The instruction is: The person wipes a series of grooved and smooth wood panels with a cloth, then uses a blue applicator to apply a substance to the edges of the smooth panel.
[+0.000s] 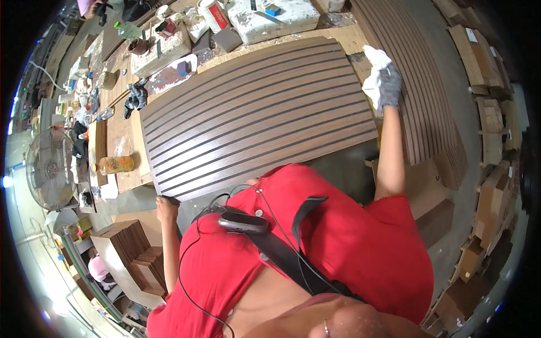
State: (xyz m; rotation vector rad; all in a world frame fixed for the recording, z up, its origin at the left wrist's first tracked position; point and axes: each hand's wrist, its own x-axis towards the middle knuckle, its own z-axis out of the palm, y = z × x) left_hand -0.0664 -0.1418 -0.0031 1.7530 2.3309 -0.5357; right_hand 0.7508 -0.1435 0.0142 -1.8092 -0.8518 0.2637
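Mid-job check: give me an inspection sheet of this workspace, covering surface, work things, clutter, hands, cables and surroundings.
Surface: wooden bench, stained in places.
Work things: brown grooved panel lying across the bench; white cloth.
Clutter: bottle of amber liquid and crumpled dark glove left of the panel; stained white block beyond it.
Hands: gloved right hand grips the cloth; left hand is at the panel's near left corner, grip unclear.
Cables: thin black cable down the red shirt.
Surroundings: fan at left; more grooved panels and cartons at right.
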